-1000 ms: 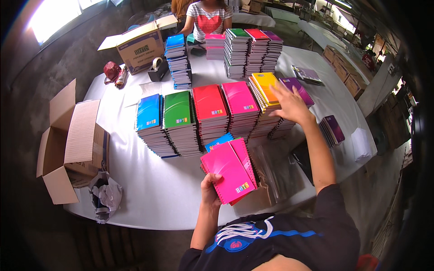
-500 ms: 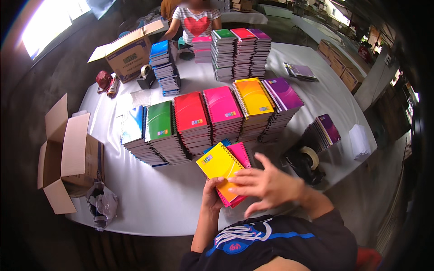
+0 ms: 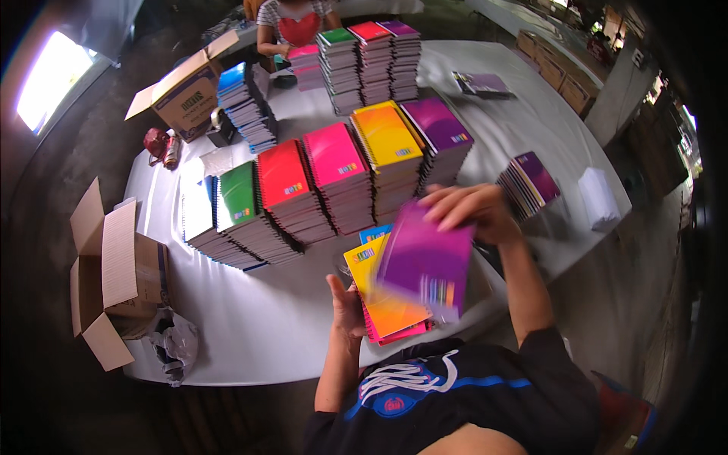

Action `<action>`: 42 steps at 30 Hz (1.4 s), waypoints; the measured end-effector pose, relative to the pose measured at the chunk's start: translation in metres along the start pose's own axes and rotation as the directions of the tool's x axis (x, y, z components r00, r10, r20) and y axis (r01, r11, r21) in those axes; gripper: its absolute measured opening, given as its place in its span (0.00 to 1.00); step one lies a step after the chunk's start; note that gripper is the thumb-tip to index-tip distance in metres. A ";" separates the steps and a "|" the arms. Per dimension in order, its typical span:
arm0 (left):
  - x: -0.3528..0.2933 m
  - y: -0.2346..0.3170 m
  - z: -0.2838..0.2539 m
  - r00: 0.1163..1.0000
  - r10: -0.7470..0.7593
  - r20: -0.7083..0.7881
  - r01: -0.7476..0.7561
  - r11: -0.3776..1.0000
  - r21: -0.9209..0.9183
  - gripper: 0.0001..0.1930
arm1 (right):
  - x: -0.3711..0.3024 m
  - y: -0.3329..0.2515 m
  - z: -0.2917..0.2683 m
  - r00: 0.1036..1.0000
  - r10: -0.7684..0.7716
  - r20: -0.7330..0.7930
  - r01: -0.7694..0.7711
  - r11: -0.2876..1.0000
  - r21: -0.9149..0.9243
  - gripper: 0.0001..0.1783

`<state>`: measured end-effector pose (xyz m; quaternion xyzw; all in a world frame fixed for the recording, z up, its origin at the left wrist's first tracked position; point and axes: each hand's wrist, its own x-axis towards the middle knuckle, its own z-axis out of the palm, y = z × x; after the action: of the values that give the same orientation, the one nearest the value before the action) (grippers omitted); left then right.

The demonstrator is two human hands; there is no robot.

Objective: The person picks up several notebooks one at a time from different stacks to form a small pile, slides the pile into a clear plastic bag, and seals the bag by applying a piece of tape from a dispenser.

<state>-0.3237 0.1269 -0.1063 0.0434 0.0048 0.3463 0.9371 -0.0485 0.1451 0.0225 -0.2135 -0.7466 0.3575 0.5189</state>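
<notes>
A person's two hands meet above a white-covered desk (image 3: 250,326) ranked with spiral-bound notebooks. The right hand (image 3: 474,211) pinches a purple notebook (image 3: 425,254) by its upper edge, the cover blurred and slanting above a yellow notebook (image 3: 379,292). That yellow one tops a fanned bundle, with a blue cover (image 3: 374,233) peeking out above and pink edges (image 3: 409,334) below. The left hand (image 3: 347,307) bears the bundle at its left side, thumb raised off the covers; its fingers are hidden beneath, so how tightly they close cannot be told.

Just beyond stand six tall stacks side by side, among them green (image 3: 239,193), red (image 3: 282,173), pink (image 3: 334,154), yellow (image 3: 388,136) and purple (image 3: 438,125). A smaller pile (image 3: 531,182) with a purple cover sits near the right wrist, and a co-worker in a striped shirt (image 3: 299,30) is across the desk.

The likeliest mishap is a slide: with the thumb up and the covers looking slick, a nudge could spill the fanned bundle. Wire spirals could snag if the purple notebook comes down crooked. The leaning stacks could topple if a forearm brushes them.
</notes>
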 end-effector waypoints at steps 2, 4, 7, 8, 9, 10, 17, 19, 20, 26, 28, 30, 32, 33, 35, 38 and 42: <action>0.003 -0.011 0.013 0.989 -0.137 0.052 0.133 0.988 0.074 0.50 | 0.013 -0.001 0.030 0.916 0.219 0.338 -0.149 0.964 -0.221 0.13; -0.004 -0.024 0.017 0.960 0.024 -0.279 0.085 0.924 0.374 0.52 | 0.002 0.002 0.044 0.840 0.327 0.434 -0.037 0.831 -0.555 0.26; -0.013 -0.036 0.025 0.939 -0.106 -0.328 0.131 0.990 0.055 0.36 | -0.018 -0.031 0.042 0.804 0.511 0.303 -0.030 0.544 -0.838 0.37; -0.016 -0.040 0.027 0.941 -0.080 -0.328 0.110 0.991 0.076 0.36 | -0.032 -0.031 0.041 0.818 0.501 0.282 -0.030 0.526 -0.850 0.38; -0.015 -0.044 0.036 0.927 -0.125 -0.352 0.145 0.989 0.029 0.36 | -0.053 -0.035 0.043 0.827 0.506 0.244 -0.041 0.488 -0.872 0.39; -0.015 -0.046 0.041 0.913 -0.157 -0.377 0.163 0.987 -0.017 0.36 | -0.074 -0.033 0.051 0.836 0.502 0.221 -0.041 0.459 -0.887 0.40; 0.004 -0.053 0.002 0.748 0.461 -0.477 0.190 0.540 0.820 0.40 | -0.133 0.036 0.086 0.999 0.038 -0.031 -0.048 0.861 -0.507 0.26; 0.012 -0.056 -0.017 0.664 0.689 -0.291 0.124 0.282 0.951 0.41 | -0.135 0.055 0.088 0.985 0.123 -0.121 -0.150 0.960 -0.239 0.36; 0.014 -0.056 -0.028 0.719 0.665 -0.201 0.055 0.235 0.971 0.41 | -0.143 0.066 0.092 0.960 0.223 -0.169 -0.245 0.962 -0.122 0.37; 0.032 -0.075 -0.067 0.774 0.598 0.208 -0.240 -0.027 0.970 0.50 | -0.154 0.093 0.095 0.791 0.520 -0.323 -0.412 0.842 0.347 0.62; 0.035 -0.089 -0.066 0.698 0.689 0.194 -0.295 0.031 0.955 0.54 | -0.152 0.103 0.096 0.814 0.523 -0.252 -0.474 0.850 0.231 0.68; 0.035 -0.082 -0.066 0.725 0.672 0.150 -0.312 0.126 0.942 0.63 | -0.144 0.110 0.100 0.786 0.581 -0.212 -0.525 0.808 0.268 0.69; 0.029 -0.072 -0.066 0.794 0.572 0.207 -0.285 0.049 0.957 0.68 | -0.153 0.111 0.088 0.829 0.520 -0.206 -0.517 0.853 0.072 0.69; 0.030 -0.073 -0.067 0.768 0.604 0.215 -0.284 0.020 0.959 0.67 | -0.155 0.107 0.078 0.864 0.457 -0.212 -0.474 0.880 -0.037 0.69; 0.035 -0.079 -0.070 0.711 0.664 0.231 -0.276 -0.039 0.961 0.64 | -0.151 0.115 0.076 0.943 0.278 -0.183 -0.309 0.936 -0.169 0.68; 0.036 -0.088 -0.071 0.692 0.693 0.203 -0.248 -0.035 0.968 0.56 | -0.153 0.112 0.091 0.867 0.479 -0.136 -0.458 0.874 0.162 0.66; 0.036 -0.084 -0.063 0.669 0.698 0.255 -0.294 -0.067 0.953 0.50 | -0.151 0.101 0.090 0.871 0.404 -0.281 -0.376 0.914 0.150 0.68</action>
<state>-0.2437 0.0916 -0.1753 0.5630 0.3552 0.5839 0.4646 -0.0813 0.0792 -0.1662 -0.3888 -0.5816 0.4509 0.5543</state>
